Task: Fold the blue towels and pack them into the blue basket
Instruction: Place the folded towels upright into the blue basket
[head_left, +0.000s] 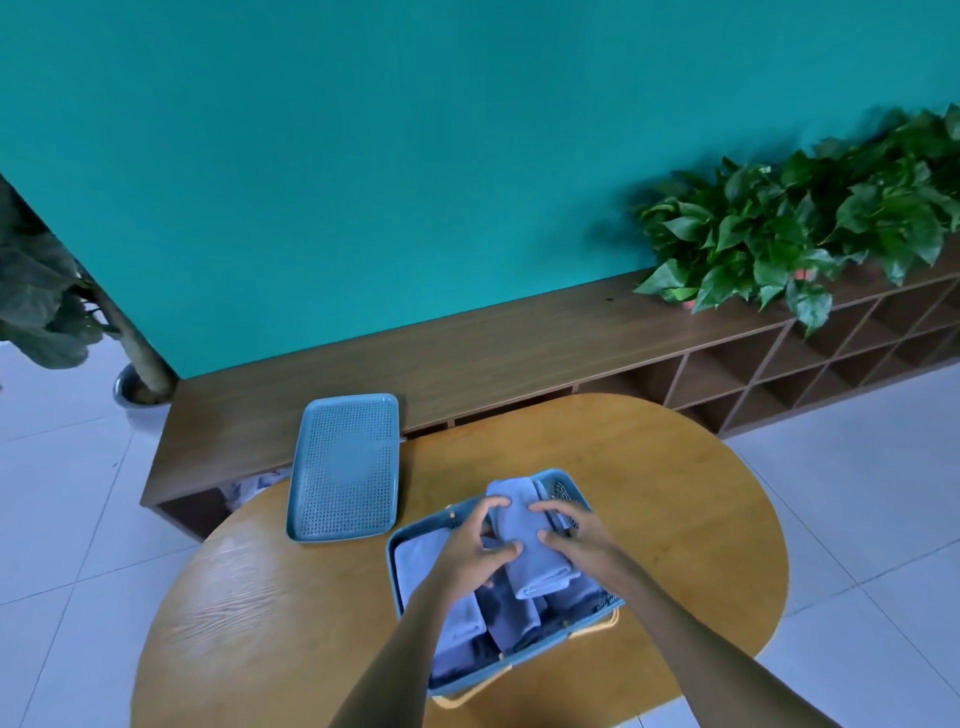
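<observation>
Both hands held one folded blue towel over the blue basket, which sat on the round wooden table. The left hand pinched the towel's left edge between fingers and thumb, and the right hand gripped its right edge the same way, so neither hand was free. The towel lay lengthwise above the basket's middle, its far end reaching past the far rim and its near end resting on folded towels already packed below. The likely trouble was that, pushed down as it lay, the towel would catch on the far rim or ride on top of the others instead of seating in a gap; letting go of one edge early could also let the fold spring open. A pale blue perforated lid lay flat on the table just beyond the basket's left corner, apart from it. How much room remained under the towel was hidden by the hands and the towel itself, the basket's right side was largely covered by the right forearm, and a yellow handle showed only partly at the near rim.
</observation>
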